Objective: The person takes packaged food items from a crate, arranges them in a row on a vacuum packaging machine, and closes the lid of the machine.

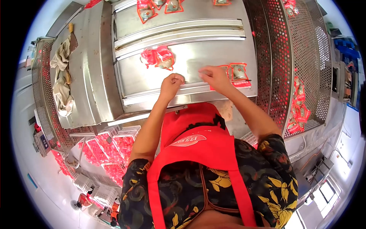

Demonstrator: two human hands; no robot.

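By the front edge of the steel desk, the left hand is curled, the right hand loosely bent; whether either pinches something, one cannot tell. Red packets lie toward the left edge, other packets at the front right corner.

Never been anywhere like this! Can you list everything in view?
Metal work surface: one, silver, centre to top
Middle packets: small cluster, red, centre
Near-right packets: at least two, red-edged, right of centre
Far packets: several, red-edged, top
Perforated panels: several, silver, both sides
Side packets: several, red, far right
Cloth: count unclear, beige, left
Crates: several, white, lower left
Apron: one, red, bottom centre
Left hand: one, bare, centre
Right hand: one, bare, right of centre
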